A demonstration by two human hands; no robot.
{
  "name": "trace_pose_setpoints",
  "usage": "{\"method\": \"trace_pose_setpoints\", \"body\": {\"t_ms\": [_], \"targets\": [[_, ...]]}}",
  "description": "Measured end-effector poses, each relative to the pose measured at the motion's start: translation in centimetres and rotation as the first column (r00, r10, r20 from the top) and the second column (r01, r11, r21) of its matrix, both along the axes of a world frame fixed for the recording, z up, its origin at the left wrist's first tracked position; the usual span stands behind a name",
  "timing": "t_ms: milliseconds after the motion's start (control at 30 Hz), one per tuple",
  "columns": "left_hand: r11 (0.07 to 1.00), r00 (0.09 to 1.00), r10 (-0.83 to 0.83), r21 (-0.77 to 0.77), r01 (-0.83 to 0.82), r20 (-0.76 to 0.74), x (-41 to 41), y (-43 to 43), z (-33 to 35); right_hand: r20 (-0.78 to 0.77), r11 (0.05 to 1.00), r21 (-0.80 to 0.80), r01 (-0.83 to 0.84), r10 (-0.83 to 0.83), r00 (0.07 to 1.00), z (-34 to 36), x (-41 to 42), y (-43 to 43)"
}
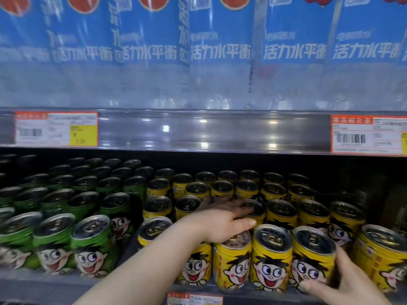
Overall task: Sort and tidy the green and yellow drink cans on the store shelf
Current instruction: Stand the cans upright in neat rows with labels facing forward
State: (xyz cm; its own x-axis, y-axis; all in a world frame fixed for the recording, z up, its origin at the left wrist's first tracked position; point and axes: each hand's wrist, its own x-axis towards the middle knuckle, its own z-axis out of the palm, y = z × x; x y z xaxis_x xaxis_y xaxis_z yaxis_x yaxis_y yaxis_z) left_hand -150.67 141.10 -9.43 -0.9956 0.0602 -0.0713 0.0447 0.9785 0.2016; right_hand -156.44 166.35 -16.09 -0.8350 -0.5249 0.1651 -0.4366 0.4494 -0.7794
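Note:
Green cans (90,247) with a cartoon face fill the left half of the lower shelf in several rows. Yellow cans (271,258) with the same face fill the right half. My left hand (224,225) reaches in over the yellow cans, its palm on the top of a front-row yellow can (233,267) and its fingers spread toward the cans of the row behind. My right hand (343,280) grips a front-row yellow can (312,258) from the right, thumb across its lower front. That can stands slightly tilted at the shelf's front edge.
A narrow dark gap (130,245) separates the green and yellow front rows. The shelf above (209,128) hangs low over the cans and carries price tags (56,128). Blue-labelled bottle packs (220,51) stand on it. Another price tag (193,299) sits on the lower shelf's front edge.

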Motion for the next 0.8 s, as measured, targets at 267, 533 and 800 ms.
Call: {"method": "trace_pose_setpoints", "body": {"t_ms": [267, 533, 800], "targets": [[0.999, 1.000, 0.016, 0.051, -0.015, -0.012, 0.1, -0.3, -0.1, 0.031, 0.999, 0.033, 0.006, -0.007, 0.999, -0.4, -0.6, 0.0], [0.863, 0.967, 0.237, 0.476, -0.167, -0.091, 0.7, -1.7, 1.7, -0.006, 1.000, -0.025, 0.000, -0.001, 1.000, -0.6, -0.2, -0.3], [0.836, 0.818, 0.548, 0.105, -0.538, -0.174, 1.2, -11.9, 3.1, -0.020, 0.999, -0.044, -0.020, 0.019, 1.000, -0.8, -0.7, -0.3]]}}
